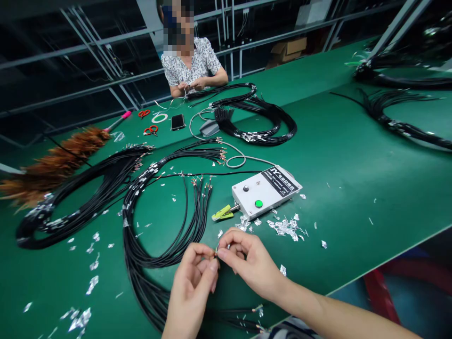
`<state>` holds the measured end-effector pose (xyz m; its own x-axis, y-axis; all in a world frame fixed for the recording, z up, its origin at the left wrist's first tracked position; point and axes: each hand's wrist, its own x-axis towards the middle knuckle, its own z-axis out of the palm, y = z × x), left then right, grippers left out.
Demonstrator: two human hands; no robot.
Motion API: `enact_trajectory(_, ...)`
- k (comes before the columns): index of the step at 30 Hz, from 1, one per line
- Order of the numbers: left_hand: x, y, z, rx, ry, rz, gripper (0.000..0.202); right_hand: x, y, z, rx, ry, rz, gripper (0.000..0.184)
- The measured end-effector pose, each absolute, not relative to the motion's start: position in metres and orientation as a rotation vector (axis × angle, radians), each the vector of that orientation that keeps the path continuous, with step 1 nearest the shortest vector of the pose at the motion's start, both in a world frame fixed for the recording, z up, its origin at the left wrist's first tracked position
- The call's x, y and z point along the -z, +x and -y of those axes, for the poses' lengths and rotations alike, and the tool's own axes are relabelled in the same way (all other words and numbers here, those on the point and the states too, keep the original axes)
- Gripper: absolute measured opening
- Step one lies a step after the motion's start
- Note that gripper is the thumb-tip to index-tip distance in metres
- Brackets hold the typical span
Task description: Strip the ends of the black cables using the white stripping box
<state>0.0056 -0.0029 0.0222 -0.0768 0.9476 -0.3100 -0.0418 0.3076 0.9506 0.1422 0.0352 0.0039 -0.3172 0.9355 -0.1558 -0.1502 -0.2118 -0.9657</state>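
Just in front of the bundle of black cables (129, 245), my left hand (197, 278) is closed in a pinch on a cable end (216, 252). My right hand (247, 256) meets it there, thumb and forefinger pressed on the thin wires at the tip. Most of this cable is hidden by the fingers. Past my hands sits a white box machine (268, 190) with a black knob and a green button. A yellow-green clip-like piece (223, 213) sticks out at its left. Foil scraps (286, 228) lie below the machine.
Another cable coil (31, 230) lies at left by a brown feather duster (70, 150). Farther back are a coil (289, 122), a phone (178, 122), red-handled scissors (151, 130) and a tape roll (159, 117). A co-worker (197, 66) sits across the green table (335, 188).
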Motion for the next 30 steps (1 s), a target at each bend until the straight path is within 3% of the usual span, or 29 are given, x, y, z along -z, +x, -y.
enact_trajectory(9, -0.012, 0.015, -0.003, -1.161, 0.986, -1.376, 0.020, 0.009, 0.146, -0.032, -1.705, -1.130, 1.231, 0.018)
enact_trajectory(14, -0.007, 0.015, -0.004, -1.124, 0.937, -1.430, 0.023, 0.000, 0.154, -0.035, -1.239, -1.164, 1.687, 0.014)
enact_trajectory(19, -0.001, 0.013, -0.001, -1.106, 1.396, -1.591, 0.013, 0.004, 0.160, -0.036, -0.793, -1.130, 2.101, 0.019)
enact_trajectory(25, 0.013, 0.008, -0.002, -1.064, 1.194, -1.574, 0.019, 0.007, 0.171, -0.042, -0.564, -1.181, 2.284, 0.010)
enact_trajectory(30, 0.010, 0.006, -0.006, -1.013, 1.139, -1.495, 0.021, -0.001, 0.166, -0.049, -0.268, -1.031, 2.517, 0.016)
